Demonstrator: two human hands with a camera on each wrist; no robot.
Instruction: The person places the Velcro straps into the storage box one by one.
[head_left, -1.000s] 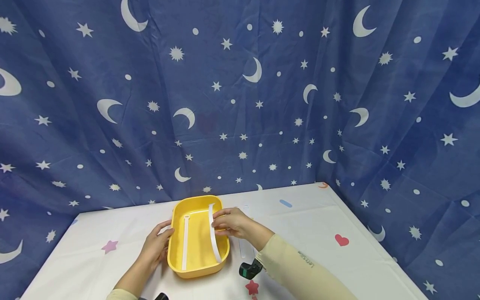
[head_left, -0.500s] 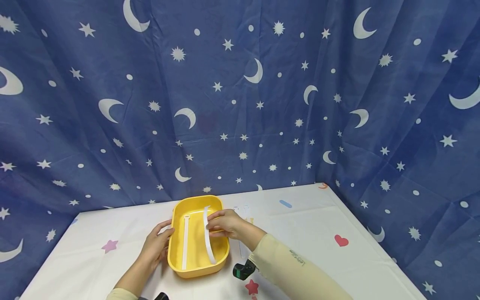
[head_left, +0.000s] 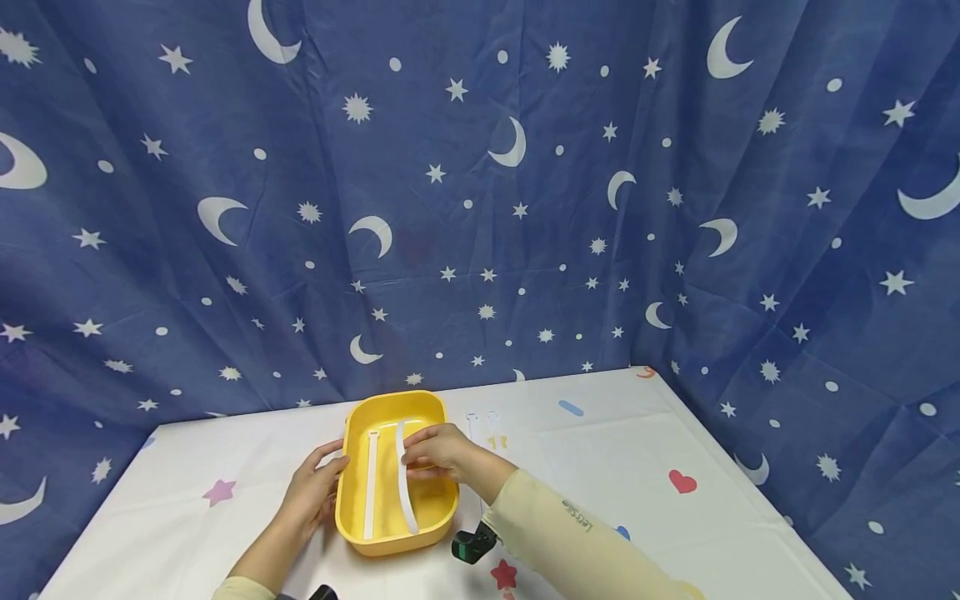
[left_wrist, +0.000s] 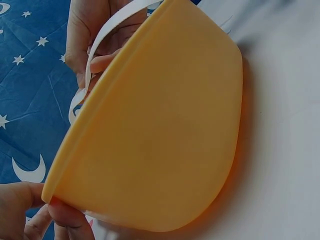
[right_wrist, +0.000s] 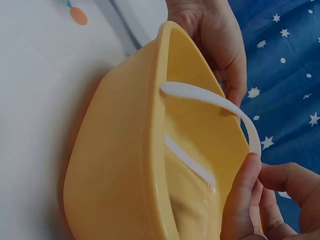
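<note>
A yellow plastic basin (head_left: 429,504) with rounded corners sits on the white tablecloth. My left hand (head_left: 311,487) grips its left rim, thumb and fingers pinching the edge in the left wrist view. My right hand (head_left: 441,452) pinches a white strap (head_left: 405,492) near its middle, between thumb and fingers. The held strap bows above the basin's interior; its ends hang toward the rim and the inside. Another white strap (head_left: 371,483), with a wider end piece, lies flat on the basin floor along the left side, and the right wrist view shows part of it (right_wrist: 190,162).
Two more thin white straps, one (head_left: 472,421) beside the other (head_left: 492,419), lie on the table right of the basin, partly hidden by my right arm. A blue curtain (head_left: 450,208) with moons and stars stands behind. The tablecloth (head_left: 600,475) carries printed shapes.
My right hand has moved left over the basin, carrying the white strap from near the right wall toward the middle. The left hand and the basin have stayed still.
</note>
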